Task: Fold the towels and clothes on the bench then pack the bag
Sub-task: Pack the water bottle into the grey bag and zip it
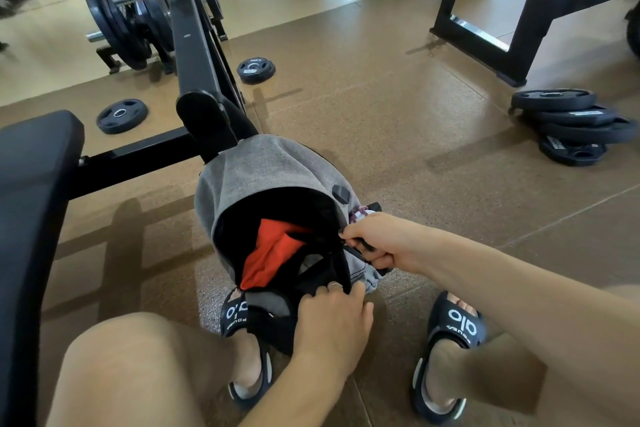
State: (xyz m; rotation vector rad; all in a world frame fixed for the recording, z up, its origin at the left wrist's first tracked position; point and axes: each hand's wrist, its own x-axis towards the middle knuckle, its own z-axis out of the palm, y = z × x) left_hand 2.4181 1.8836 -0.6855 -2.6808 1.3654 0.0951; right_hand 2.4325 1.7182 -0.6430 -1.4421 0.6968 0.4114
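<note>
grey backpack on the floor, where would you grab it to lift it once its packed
Probably by its top end, nearest the feet, where the right hand already grips a black strap at the rim. The grey backpack lies on its side with the mouth open toward the person and a red garment inside, so come from above and lift mouth-up to keep things in.

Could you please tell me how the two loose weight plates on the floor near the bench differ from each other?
The near plate lies close beside the bench and shows a bright metal ring at its hole; the far plate lies beyond the machine arm, shows white label print, and looks smaller in this view. Both are black, round, and flat on the floor.
</note>
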